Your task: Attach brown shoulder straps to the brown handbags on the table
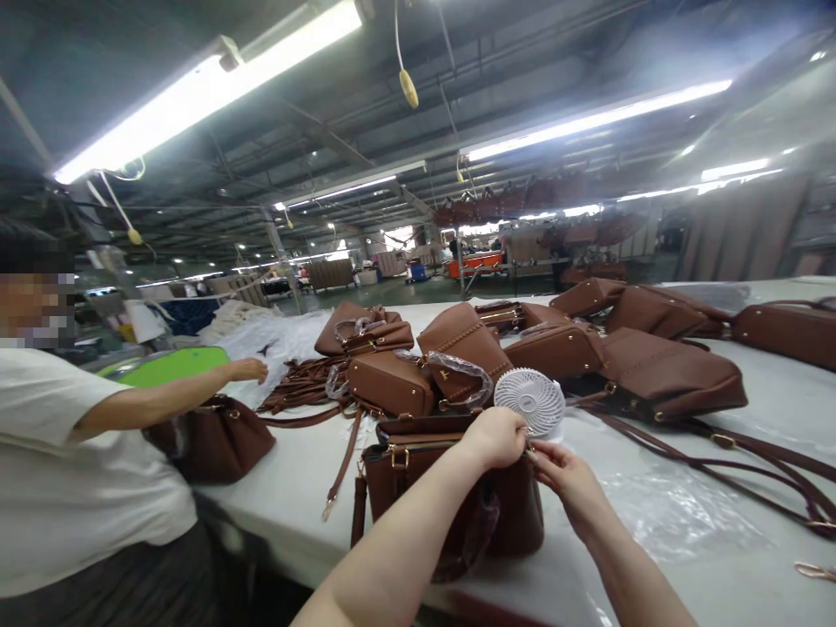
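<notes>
A brown handbag [450, 488] stands upright at the front edge of the white table, its top facing me and a plastic-wrapped handle hanging down its near side. My left hand [497, 437] is closed at the bag's upper right corner, its fingers pinching something too small to make out. Close beside it, my right hand [560, 470] is also closed, thumb and fingers together at the same corner. A small white fan [530, 401] stands just behind both hands. From the bag's left side hangs a brown strap [359, 509].
More brown handbags [672, 374] lie across the table [588, 557] behind and to the right. Long straps [731, 466] and clear plastic [679, 514] are at the right. A person [78, 461] at the left reaches over another brown bag [219, 440]. Loose straps [304, 383] are piled mid-left.
</notes>
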Available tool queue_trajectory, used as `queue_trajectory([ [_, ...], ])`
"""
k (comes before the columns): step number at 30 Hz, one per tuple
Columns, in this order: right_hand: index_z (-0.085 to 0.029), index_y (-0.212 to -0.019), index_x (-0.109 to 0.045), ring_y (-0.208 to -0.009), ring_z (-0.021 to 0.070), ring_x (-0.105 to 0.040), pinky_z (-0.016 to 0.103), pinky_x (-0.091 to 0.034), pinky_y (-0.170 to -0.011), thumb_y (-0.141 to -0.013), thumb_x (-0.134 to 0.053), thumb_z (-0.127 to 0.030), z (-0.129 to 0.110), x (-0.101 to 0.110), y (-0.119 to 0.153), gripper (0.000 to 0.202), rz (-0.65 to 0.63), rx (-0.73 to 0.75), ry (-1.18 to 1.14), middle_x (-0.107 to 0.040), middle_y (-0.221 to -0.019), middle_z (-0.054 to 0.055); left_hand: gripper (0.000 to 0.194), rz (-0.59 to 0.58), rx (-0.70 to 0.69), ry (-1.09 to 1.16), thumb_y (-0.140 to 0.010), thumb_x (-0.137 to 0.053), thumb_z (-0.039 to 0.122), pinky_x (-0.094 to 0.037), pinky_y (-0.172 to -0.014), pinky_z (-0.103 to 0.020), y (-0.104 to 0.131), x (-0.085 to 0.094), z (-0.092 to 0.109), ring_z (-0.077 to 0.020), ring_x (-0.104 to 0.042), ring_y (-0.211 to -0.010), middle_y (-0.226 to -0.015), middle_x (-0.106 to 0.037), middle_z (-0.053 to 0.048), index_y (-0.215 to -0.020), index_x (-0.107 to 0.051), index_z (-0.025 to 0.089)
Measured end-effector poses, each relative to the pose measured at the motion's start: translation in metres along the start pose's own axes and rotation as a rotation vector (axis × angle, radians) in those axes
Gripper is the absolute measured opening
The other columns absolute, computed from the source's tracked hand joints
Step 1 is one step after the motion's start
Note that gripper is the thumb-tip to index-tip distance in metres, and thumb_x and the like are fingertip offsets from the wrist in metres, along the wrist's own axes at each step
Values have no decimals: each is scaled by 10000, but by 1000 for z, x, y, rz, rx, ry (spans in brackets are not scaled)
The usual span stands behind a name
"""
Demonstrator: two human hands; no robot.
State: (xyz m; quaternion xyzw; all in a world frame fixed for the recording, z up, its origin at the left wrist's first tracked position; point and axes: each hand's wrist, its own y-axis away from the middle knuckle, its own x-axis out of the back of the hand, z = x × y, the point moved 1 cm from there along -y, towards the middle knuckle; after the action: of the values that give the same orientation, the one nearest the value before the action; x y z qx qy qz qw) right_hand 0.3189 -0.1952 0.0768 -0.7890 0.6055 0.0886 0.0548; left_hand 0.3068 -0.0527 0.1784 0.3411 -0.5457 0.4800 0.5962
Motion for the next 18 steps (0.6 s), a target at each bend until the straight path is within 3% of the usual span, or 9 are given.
queue_trajectory([
  [5, -144, -1013, -706, -877, 267, -691, 389, -559, -796, -625, -779, -568, -2, -3, 1, 579, 104, 145, 75, -754, -932, 107, 272, -3, 1, 14, -866, -473, 232, -498, -761, -305, 0, -2, 1, -224, -662, -814, -862, -732, -106, -832, -733, 157],
  [9, -207, -949, -739, -905, 281, -678, 429, -513, -879, -688, -727, -528, -12, -9, 11, 414, 224, 254, 245, -757, -948, 86, 281, -15, 15, 0, -866, -468, 238, -509, -778, -318, -1, -1, 2, -233, -663, -834, -878, -733, -114, -833, -737, 160],
  [12, -246, -907, -754, -924, 275, -664, 416, -485, -908, -707, -707, -490, -18, -12, 19, 319, 244, 337, 342, -751, -960, 68, 269, -40, -3, -17, -857, -479, 235, -512, -769, -313, -1, 1, 3, -237, -669, -850, -880, -735, -108, -827, -739, 172],
  [18, -203, -936, -716, -817, 251, -677, 409, -525, -825, -740, -684, -547, -10, -3, 12, 397, 271, 303, 355, -753, -900, 78, 269, -93, -69, -79, -844, -479, 230, -525, -763, -329, 1, 1, 6, -247, -674, -853, -901, -731, -108, -864, -742, 179],
])
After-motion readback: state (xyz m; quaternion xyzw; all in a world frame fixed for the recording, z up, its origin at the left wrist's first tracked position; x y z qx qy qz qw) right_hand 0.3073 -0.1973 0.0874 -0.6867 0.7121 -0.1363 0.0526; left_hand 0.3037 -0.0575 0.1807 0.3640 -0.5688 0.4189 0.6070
